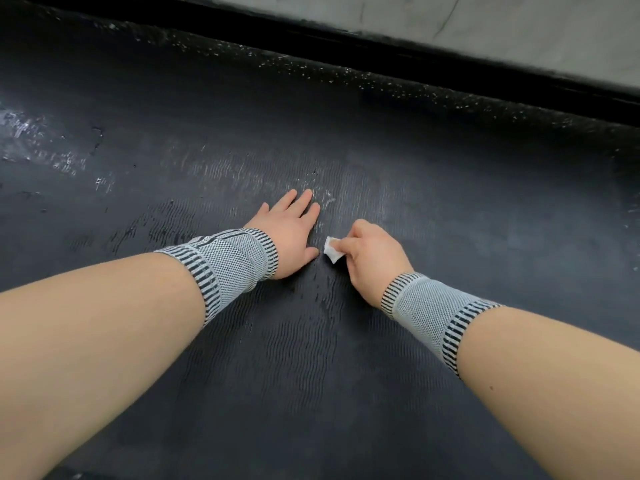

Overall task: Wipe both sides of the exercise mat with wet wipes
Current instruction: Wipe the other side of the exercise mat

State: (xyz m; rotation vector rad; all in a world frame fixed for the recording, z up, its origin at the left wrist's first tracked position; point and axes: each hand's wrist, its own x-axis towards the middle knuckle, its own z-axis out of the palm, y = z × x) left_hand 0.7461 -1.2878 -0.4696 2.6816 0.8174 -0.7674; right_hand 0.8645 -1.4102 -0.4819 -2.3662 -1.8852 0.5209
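Observation:
A dark, ribbed exercise mat (433, 209) fills most of the view, with wet, shiny streaks near its middle. My left hand (292, 230) lies flat on the mat, fingers straight and spread. Just to its right, my right hand (369, 254) pinches a small folded white wet wipe (332, 250) and holds it down against the mat. Both wrists wear grey knitted bands with black stripes.
Beyond the mat's far edge runs a strip of black speckled floor (346, 71), then a black baseboard and a grey wall (485, 26) at the top right. Scuffed pale marks show on the mat at the far left (38, 140).

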